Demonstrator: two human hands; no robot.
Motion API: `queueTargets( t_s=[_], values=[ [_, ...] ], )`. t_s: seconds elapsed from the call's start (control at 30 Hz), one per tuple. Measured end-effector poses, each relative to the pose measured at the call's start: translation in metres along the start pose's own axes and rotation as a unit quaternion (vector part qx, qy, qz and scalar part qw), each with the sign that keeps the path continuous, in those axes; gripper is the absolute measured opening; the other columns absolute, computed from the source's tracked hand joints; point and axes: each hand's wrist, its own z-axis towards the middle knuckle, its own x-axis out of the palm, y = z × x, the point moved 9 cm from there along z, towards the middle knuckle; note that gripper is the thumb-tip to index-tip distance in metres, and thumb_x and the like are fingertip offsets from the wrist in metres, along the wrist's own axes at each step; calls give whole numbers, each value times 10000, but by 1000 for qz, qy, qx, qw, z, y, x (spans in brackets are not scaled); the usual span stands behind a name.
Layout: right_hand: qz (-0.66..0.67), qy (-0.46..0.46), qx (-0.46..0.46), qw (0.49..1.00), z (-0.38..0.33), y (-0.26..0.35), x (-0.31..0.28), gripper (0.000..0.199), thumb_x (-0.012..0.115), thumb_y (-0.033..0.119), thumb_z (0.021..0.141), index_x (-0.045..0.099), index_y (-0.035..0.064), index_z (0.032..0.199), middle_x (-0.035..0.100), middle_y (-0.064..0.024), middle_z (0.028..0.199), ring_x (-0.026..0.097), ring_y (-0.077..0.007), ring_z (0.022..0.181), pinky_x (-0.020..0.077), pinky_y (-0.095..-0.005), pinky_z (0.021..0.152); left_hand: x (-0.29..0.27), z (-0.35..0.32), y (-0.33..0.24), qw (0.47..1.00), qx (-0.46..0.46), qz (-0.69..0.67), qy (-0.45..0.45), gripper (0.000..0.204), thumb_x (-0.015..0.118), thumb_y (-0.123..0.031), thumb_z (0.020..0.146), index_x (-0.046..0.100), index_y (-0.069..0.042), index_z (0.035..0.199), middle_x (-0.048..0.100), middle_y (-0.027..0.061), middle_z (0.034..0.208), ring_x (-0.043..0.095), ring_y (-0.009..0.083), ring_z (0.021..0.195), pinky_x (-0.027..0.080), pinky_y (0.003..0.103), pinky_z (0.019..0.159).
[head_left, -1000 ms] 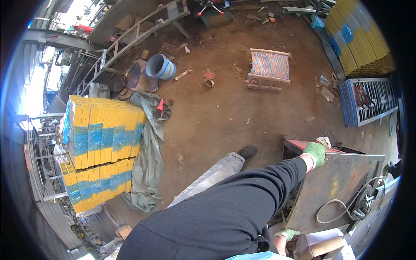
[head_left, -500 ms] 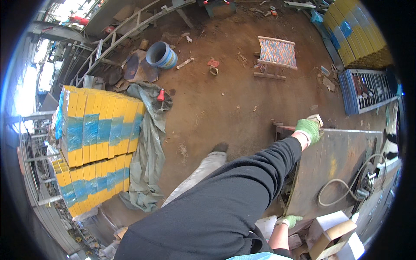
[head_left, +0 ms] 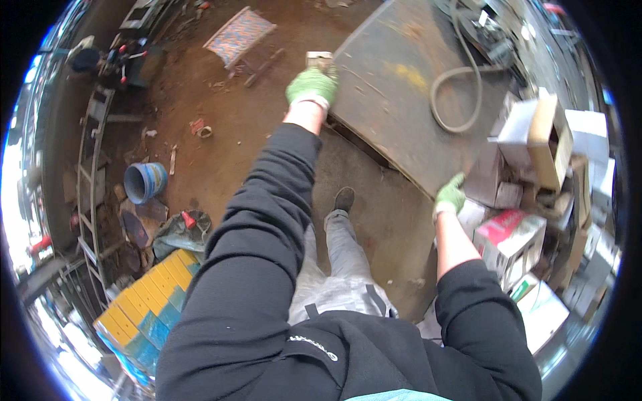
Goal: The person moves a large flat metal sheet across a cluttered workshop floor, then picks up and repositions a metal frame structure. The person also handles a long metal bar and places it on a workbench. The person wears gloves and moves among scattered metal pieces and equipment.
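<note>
My left hand (head_left: 313,83), in a green glove, reaches far forward to the far corner of a rusty steel plate (head_left: 401,100). It is closed on a small pale block (head_left: 319,59) that sits at that corner. My right hand (head_left: 451,194), also in a green glove, is at the near edge of the same plate, beside stacked cardboard boxes (head_left: 515,240). Its fingers curl against the edge; whether it grips is unclear. My grey trouser leg and dark shoe (head_left: 344,198) stand on the dirt floor between both arms.
A grey hose (head_left: 447,100) loops on the plate. Open cartons (head_left: 545,137) pile up at the right. On the dirt floor lie a blue bucket (head_left: 144,182), a patterned frame (head_left: 239,33), a ladder (head_left: 89,167) and yellow-and-blue stacked packs (head_left: 150,301).
The view has swung right, so the plate and boxes now fill the upper right. My left hand stayed at the plate's corner. My right hand rose from the boxes to the plate's near edge.
</note>
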Motion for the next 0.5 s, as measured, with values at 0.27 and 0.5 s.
queueTargets(
  t_s=[0.27,0.5],
  values=[
    [10,16,5,1000,-27,-13,-29,850,365,720,1048,759,-34,1055,748,-318,1048,706,-497,1068,547,-561,933,10,-49,25,998,-24,20,-48,817,251,-645,1074,708,-11,1314,690,296,1313,651,450,1264,497,529,1097],
    [5,51,-3,999,-32,-53,-58,793,372,697,1046,771,14,1108,744,-308,1094,705,-494,1093,547,-566,954,27,-127,47,996,-72,3,-58,780,302,-641,1070,684,-19,1347,681,310,1322,641,454,1280,488,519,1105]
  ],
)
